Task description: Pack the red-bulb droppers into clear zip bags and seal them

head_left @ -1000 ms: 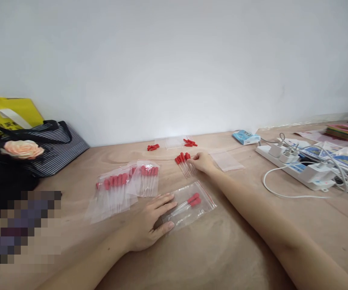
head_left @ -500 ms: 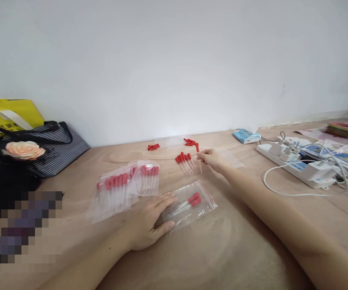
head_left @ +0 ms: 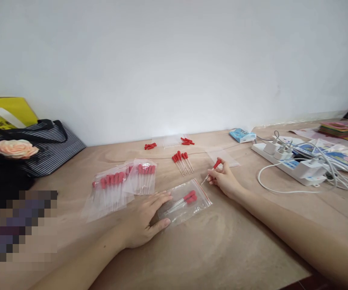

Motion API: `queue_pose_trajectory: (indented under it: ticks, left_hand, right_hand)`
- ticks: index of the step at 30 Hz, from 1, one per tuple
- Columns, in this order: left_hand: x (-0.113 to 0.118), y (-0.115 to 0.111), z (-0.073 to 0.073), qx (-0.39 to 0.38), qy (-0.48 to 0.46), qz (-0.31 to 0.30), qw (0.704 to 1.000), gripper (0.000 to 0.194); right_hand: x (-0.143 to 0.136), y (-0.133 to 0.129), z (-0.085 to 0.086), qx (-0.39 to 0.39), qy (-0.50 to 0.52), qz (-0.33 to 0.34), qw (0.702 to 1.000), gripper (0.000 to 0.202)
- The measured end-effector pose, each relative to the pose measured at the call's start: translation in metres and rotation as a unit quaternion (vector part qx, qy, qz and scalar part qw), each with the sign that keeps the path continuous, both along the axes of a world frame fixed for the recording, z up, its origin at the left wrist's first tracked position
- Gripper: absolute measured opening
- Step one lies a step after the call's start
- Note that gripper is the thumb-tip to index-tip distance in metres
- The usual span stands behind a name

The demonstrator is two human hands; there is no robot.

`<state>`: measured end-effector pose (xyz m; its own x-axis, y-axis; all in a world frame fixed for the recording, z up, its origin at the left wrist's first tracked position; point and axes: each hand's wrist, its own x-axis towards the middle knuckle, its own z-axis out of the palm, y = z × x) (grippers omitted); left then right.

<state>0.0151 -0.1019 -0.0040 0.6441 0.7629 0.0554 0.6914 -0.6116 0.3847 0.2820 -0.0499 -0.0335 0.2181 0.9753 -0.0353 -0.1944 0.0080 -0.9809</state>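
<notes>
My left hand (head_left: 145,219) lies with thumb and fingers spread on the left end of a clear zip bag (head_left: 178,215). Inside that bag are red-topped glass droppers (head_left: 189,196). My right hand (head_left: 223,177) pinches a single dropper (head_left: 217,163), red bulb up, its thin tip pointing down-left close to the bag's red-striped edge. Several loose droppers (head_left: 180,157) lie fanned out beyond the bag. To the left, filled bags of droppers (head_left: 112,189) overlap another filled bag (head_left: 143,177).
Small red bulbs (head_left: 150,146) and more red bulbs (head_left: 187,141) lie near the wall by glass tubes. A flat clear bag (head_left: 222,156) is behind my right hand. On the right are a blue packet (head_left: 240,135) and a power strip (head_left: 261,151) with cables; at left, a striped bag (head_left: 56,153).
My right hand has lifted the dropper away from the loose group and brought it nearer, tilted beside the bag's edge. The view has shifted slightly. My left hand stays on the bag.
</notes>
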Motion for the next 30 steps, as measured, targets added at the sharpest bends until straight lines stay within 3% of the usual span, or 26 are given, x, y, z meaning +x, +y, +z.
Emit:
queue_pose_trajectory:
  ticks: [7,11,15,24,30]
  left_hand:
    - [-0.002,0.003,0.003,-0.006,0.043,-0.008,0.999,0.052]
    - [-0.003,0.004,0.004,-0.008,0.05,-0.01,0.999,0.054]
    - [-0.003,0.003,0.004,-0.012,0.045,-0.01,0.999,0.053]
    - [-0.001,0.004,0.005,0.005,0.038,-0.017,0.999,0.051]
    - [-0.001,0.003,0.003,0.004,0.035,-0.011,0.999,0.051]
  right_hand:
    - [-0.019,-0.011,0.002,-0.017,0.098,0.049,0.994,0.028]
    - [-0.016,-0.014,0.002,-0.04,0.064,0.098,0.992,0.019]
    - [-0.015,-0.014,0.001,-0.03,-0.023,0.133,0.99,0.025]
    - [-0.02,-0.013,-0.005,-0.023,-0.113,0.183,0.976,0.032]
    - [-0.019,-0.016,-0.003,0.001,-0.153,0.286,0.946,0.036]
